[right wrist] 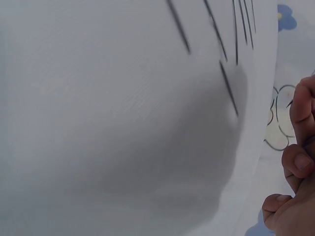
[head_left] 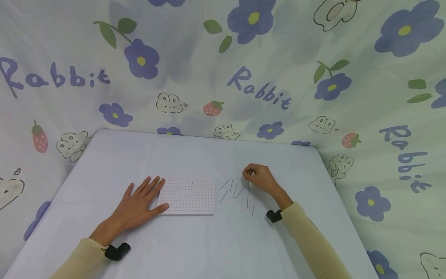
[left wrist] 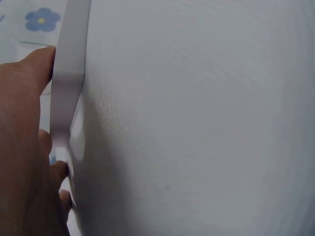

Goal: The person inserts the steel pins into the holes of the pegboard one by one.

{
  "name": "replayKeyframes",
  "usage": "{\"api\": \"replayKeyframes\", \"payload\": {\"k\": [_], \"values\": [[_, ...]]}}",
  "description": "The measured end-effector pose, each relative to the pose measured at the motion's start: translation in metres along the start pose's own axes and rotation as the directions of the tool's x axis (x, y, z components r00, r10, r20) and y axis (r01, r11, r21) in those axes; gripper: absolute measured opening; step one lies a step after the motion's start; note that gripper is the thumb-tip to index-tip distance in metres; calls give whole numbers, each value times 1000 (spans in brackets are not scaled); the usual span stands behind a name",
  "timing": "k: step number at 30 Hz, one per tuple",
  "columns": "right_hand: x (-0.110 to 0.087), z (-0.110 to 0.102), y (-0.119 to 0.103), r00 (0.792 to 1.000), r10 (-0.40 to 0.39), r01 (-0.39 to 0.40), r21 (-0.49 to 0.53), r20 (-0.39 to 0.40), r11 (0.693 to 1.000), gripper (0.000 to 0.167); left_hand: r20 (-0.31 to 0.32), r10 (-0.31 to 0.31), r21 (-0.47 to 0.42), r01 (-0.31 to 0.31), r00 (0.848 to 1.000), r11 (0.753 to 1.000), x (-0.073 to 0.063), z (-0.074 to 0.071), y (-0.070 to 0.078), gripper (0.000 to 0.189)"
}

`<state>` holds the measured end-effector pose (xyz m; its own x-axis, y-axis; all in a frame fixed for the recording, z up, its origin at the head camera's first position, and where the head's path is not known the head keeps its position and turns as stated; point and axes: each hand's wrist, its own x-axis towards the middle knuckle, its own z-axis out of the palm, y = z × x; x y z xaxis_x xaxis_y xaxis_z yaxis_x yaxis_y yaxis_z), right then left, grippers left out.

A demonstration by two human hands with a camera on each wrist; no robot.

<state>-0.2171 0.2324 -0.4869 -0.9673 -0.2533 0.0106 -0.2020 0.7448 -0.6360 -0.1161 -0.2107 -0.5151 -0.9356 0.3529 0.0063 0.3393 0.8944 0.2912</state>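
Observation:
A white board (head_left: 186, 199) with a grid of small holes lies flat on the table. One thin dark needle (head_left: 192, 184) shows near its upper middle. My left hand (head_left: 137, 205) lies spread along the board's left side, fingertips and thumb on its edge; the left wrist view shows the thumb against the side wall of the board (left wrist: 69, 73). To the right, my right hand (head_left: 258, 176) pinches a thin needle (head_left: 240, 171) between thumb and index finger, its tip pointing left. Several more needles (head_left: 235, 190) lie loose on the table between hand and board.
The table (head_left: 195, 248) has a white cover. Behind and beside it hangs a cloth (head_left: 188, 85) printed with flowers, rabbits and strawberries. A small black device sits on each wrist, one by the left sleeve (head_left: 78, 259) and one by the right sleeve (head_left: 306, 236).

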Motion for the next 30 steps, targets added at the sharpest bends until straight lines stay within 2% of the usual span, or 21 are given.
{"api": "replayKeyframes", "payload": {"k": [14, 23, 30], "values": [[14, 22, -38, 993, -111, 109, 66, 36, 992, 7, -6, 3, 8, -3, 1000, 1000, 0, 1, -1, 93], [21, 38, -62, 984, -146, 133, 130, 101, 983, 4, -1, 2, -9, -2, 1000, 1000, 0, -2, 0, 93], [25, 46, -76, 977, -176, 164, 101, 120, 981, 3, -6, 7, 0, -7, 1000, 1000, 0, -3, 1, 93]]}}
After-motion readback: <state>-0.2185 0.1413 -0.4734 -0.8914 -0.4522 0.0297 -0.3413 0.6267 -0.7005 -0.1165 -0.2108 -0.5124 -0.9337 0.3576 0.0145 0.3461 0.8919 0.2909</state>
